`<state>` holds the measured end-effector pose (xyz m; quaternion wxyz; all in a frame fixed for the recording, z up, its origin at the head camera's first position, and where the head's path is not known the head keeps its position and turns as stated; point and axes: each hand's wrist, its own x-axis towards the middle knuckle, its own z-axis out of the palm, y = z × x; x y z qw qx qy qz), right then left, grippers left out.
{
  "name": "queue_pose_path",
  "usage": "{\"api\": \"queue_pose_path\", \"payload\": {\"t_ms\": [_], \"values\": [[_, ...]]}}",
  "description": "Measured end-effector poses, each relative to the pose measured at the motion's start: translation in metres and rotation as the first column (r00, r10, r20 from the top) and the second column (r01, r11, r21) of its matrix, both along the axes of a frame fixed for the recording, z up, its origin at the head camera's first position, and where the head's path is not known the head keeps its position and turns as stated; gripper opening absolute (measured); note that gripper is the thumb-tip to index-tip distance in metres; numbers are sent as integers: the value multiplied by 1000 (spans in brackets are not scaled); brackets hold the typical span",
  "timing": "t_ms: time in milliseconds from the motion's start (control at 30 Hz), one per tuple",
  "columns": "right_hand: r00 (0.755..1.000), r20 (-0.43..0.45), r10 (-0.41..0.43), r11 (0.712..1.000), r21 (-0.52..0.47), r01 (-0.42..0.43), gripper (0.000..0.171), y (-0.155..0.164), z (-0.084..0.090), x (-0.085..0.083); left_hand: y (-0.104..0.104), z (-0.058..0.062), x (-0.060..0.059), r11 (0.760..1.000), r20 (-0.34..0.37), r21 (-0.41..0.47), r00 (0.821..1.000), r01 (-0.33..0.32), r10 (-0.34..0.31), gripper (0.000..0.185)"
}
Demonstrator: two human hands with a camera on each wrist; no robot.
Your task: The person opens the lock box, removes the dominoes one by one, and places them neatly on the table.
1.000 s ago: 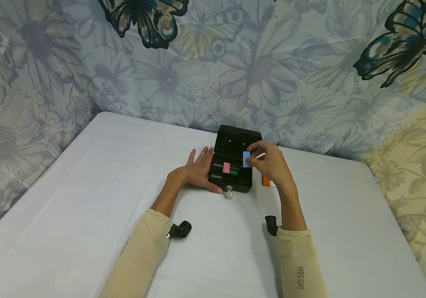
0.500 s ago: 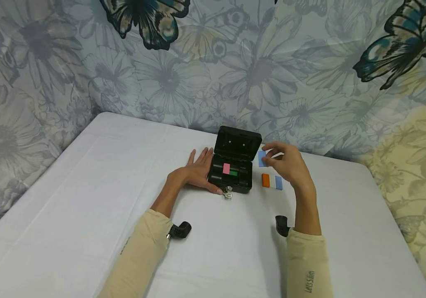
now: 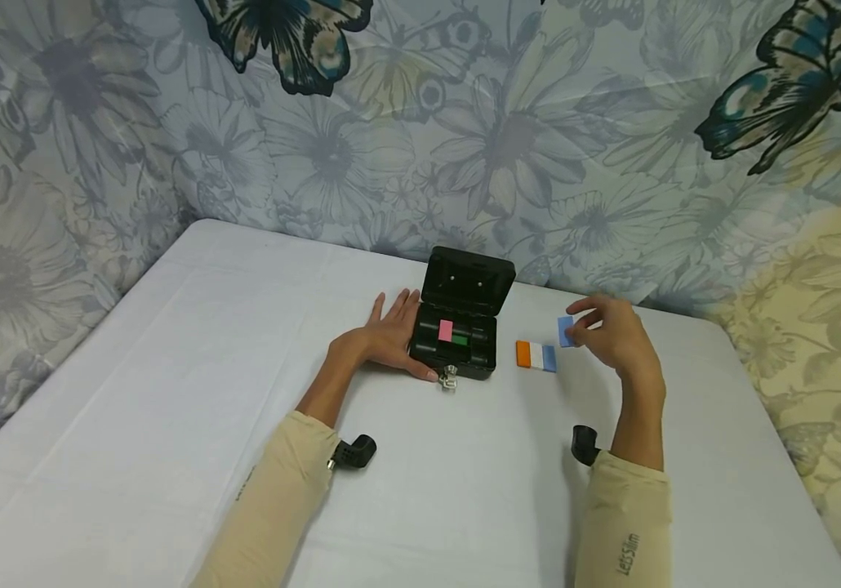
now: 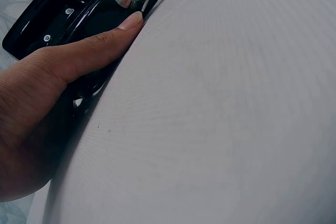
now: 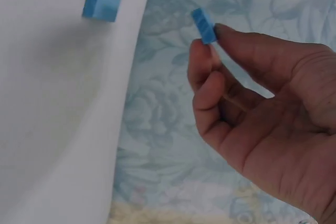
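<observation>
I pinched a blue block (image 3: 565,331) in my right hand (image 3: 611,335), above the table (image 3: 171,392), right of the orange, white & blue row (image 3: 536,356). The black box (image 3: 457,347) stood open w/ pink block (image 3: 446,330) & green block (image 3: 460,340) inside; my left hand (image 3: 389,336) lay flat against it.

— How was the light?

— Even and soft, probably from overhead; the white table (image 3: 171,392) was bright without glare, and only faint shadows lay under the forearms.

— Sharpness?

— The head view was crisp. In the left wrist view the left hand (image 4: 47,98) was dark and soft. In the right wrist view the blue block (image 5: 203,25) looked slightly blurred.
</observation>
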<state>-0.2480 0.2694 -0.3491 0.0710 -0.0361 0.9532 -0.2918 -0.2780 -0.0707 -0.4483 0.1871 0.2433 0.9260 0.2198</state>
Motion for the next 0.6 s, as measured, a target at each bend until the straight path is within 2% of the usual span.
{"api": "queue_pose_path", "payload": {"t_ms": [133, 267, 433, 600], "values": [[997, 77, -14, 998, 55, 10, 45, 9, -5, -2, 0, 0, 0, 1000, -4, 0, 1000, 3, -3, 136], [989, 143, -19, 998, 59, 11, 44, 15, -13, -5, 0, -1, -1, 1000, -7, 0, 1000, 0, 0, 136], [985, 171, -18, 998, 67, 7, 42, 18, -21, -8, 0, -3, -2, 1000, -11, 5, 1000, -1, 1, 136], [982, 188, -13, 997, 73, -1, 42, 17, -24, -8, 0, -14, -7, 1000, -21, 10, 1000, -5, 5, 138]]}}
